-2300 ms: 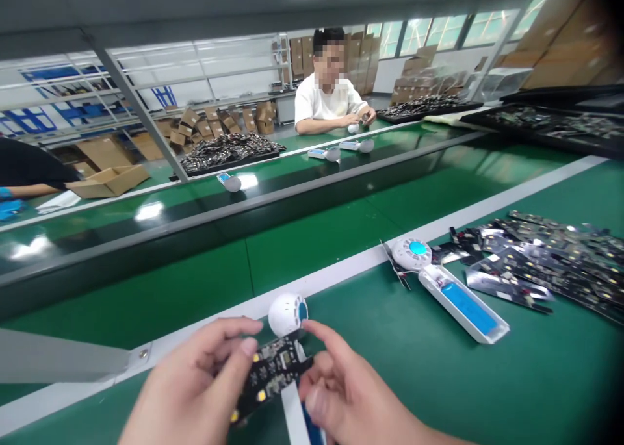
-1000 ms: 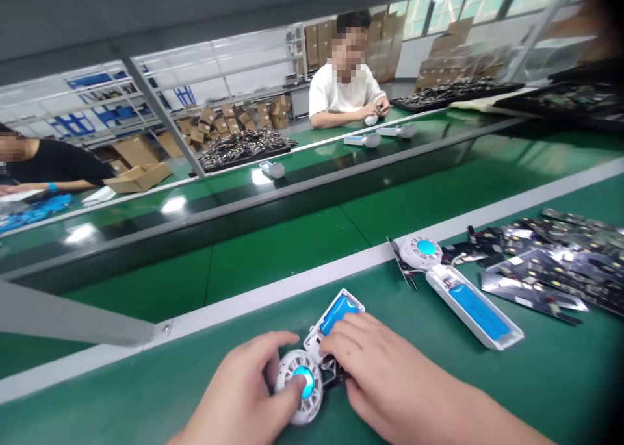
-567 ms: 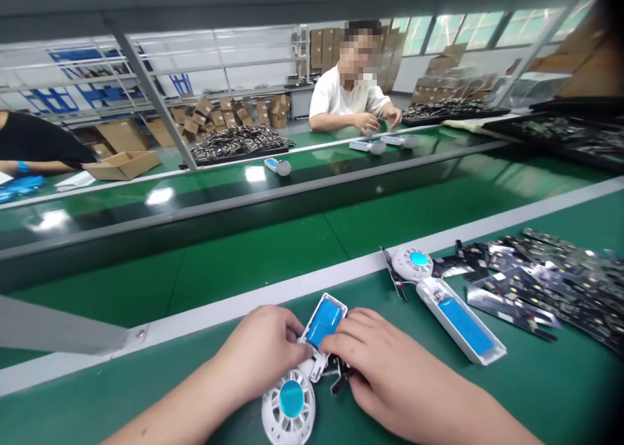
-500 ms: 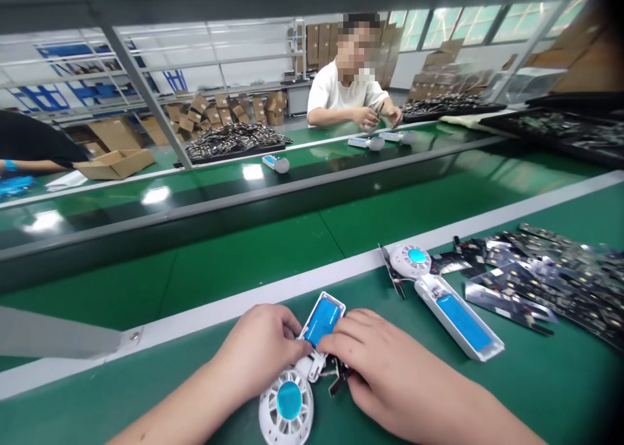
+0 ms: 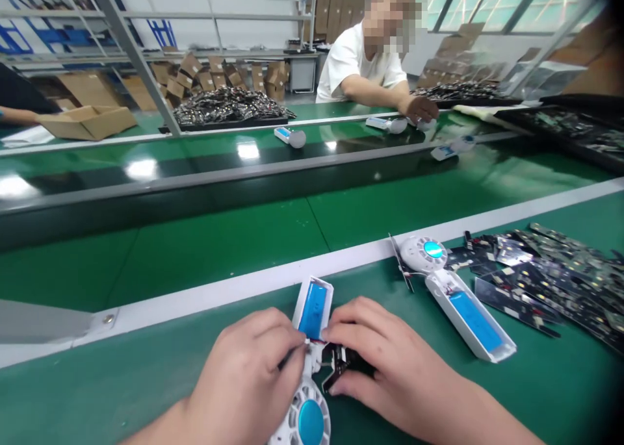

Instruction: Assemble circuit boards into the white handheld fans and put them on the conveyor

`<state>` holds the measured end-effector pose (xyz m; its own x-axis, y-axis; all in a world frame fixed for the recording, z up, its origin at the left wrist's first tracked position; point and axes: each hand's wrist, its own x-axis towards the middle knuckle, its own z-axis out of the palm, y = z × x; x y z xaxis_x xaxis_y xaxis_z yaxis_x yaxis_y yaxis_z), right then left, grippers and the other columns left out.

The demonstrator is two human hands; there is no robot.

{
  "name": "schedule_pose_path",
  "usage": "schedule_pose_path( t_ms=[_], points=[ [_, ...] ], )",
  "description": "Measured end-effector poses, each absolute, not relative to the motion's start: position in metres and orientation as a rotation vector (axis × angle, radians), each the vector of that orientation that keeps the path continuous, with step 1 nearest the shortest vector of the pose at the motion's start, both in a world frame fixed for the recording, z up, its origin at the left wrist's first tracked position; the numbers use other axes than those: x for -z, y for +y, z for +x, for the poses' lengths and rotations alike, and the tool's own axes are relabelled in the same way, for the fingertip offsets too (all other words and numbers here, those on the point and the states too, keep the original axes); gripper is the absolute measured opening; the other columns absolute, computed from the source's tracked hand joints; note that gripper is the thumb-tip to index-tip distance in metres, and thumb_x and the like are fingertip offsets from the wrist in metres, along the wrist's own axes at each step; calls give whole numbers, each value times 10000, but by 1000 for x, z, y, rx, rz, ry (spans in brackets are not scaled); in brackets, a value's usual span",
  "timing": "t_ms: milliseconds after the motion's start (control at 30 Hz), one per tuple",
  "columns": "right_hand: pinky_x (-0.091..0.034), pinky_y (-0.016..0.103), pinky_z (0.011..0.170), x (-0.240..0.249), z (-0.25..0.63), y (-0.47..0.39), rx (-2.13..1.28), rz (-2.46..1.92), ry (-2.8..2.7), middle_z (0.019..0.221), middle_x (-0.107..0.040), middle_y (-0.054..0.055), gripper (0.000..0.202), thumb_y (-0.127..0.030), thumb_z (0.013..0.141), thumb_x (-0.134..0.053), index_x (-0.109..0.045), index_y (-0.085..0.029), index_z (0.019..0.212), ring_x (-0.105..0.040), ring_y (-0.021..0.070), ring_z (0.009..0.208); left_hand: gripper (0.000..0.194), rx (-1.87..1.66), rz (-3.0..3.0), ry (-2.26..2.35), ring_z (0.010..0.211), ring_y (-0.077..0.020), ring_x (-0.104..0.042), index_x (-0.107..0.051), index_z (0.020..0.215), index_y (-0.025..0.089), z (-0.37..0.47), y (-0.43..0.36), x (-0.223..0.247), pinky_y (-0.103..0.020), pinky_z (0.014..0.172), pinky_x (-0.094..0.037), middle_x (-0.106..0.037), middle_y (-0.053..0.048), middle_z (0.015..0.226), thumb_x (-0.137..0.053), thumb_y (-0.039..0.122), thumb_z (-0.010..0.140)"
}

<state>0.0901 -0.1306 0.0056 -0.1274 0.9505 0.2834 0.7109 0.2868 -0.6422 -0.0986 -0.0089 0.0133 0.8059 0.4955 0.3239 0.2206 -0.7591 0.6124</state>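
Observation:
A white handheld fan (image 5: 312,414) with a blue disc on its round head lies on the green bench, its open handle pointing away from me. A blue battery (image 5: 313,310) sits in that handle. My left hand (image 5: 258,360) is closed at the fan's neck, fingertips pinching by the battery's near end; its fingers partly cover the fan head. My right hand (image 5: 375,360) grips a small black circuit board (image 5: 340,365) between thumb and fingers, beside the neck. Its index fingertip touches the handle's lower right edge. Thin wires show between board and fan.
A second open fan (image 5: 470,321) lies to the right, beside a heap of circuit boards (image 5: 550,276). Beyond the white rail (image 5: 263,273) runs a green conveyor (image 5: 244,234). Across it, a co-worker (image 5: 363,68) in a white shirt reaches toward other fans (image 5: 292,137).
My view has tilted down slightly. My left fingers have moved in to the battery's near end, and the circuit board shows more in my right hand. The co-worker's arm has reached out rightward.

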Motion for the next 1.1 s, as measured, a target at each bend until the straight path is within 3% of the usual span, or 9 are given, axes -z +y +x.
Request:
schedule_pose_path(
  t_ms=[200, 400, 500, 733, 800, 933, 1100],
  points=[
    [-487, 366, 809, 11, 88, -123, -388, -1335, -1767, 1065, -581, 63, 422, -233, 881, -724, -534, -246, 1258, -561, 208, 925, 207, -455, 2405, 284, 722, -158, -546, -674, 793, 180, -95, -2, -13, -272, 637, -453, -645, -29, 790, -524, 121, 923],
    [-493, 312, 861, 7, 83, -127, -759, -1294, -1696, 1170, -509, 66, 621, -331, 885, -714, -436, -295, 1440, -531, 212, 1055, 170, -380, 2259, 243, 720, -140, -518, -657, 716, 151, -93, 0, -6, -252, 638, -426, -602, -14, 718, -582, 56, 834],
    [-477, 291, 921, 4, 80, -130, -878, -1307, -1660, 1220, -490, 55, 670, -234, 883, -707, -398, -335, 1469, -517, 203, 1112, 172, -461, 2156, 258, 685, -114, -533, -638, 652, 151, -92, -1, -2, -233, 638, -413, -598, 13, 656, -617, 21, 762],
    [-379, 382, 1086, -6, 80, -138, -1181, -1377, -1606, 1298, -444, 41, 938, 31, 705, -594, -326, -387, 1501, -441, 232, 1246, 199, -388, 2095, 253, 646, -84, -542, -608, 576, 140, -90, -5, -3, -219, 652, -399, -603, 36, 620, -635, -2, 713],
    [-375, 383, 1087, -8, 83, -139, -1249, -1388, -1581, 1305, -436, 37, 906, 42, 714, -574, -359, -392, 1479, -425, 228, 1259, 191, -334, 2097, 267, 661, -89, -542, -633, 595, 145, -90, -5, -4, -221, 655, -401, -616, 33, 646, -637, -2, 717],
    [-428, 326, 995, -3, 87, -139, -1159, -1379, -1570, 1235, -468, 26, 649, -33, 848, -615, -467, -387, 1371, -466, 196, 1177, 165, -339, 2097, 238, 671, -99, -545, -684, 659, 149, -91, -4, -4, -230, 665, -407, -639, 22, 669, -644, 10, 738],
    [-462, 339, 920, 5, 86, -135, -1021, -1306, -1538, 1149, -519, 21, 529, -66, 857, -686, -510, -353, 1265, -516, 196, 1076, 174, -430, 2137, 189, 647, -97, -524, -633, 635, 143, -94, -6, -1, -240, 674, -411, -635, 17, 670, -638, 26, 763]
  ],
)
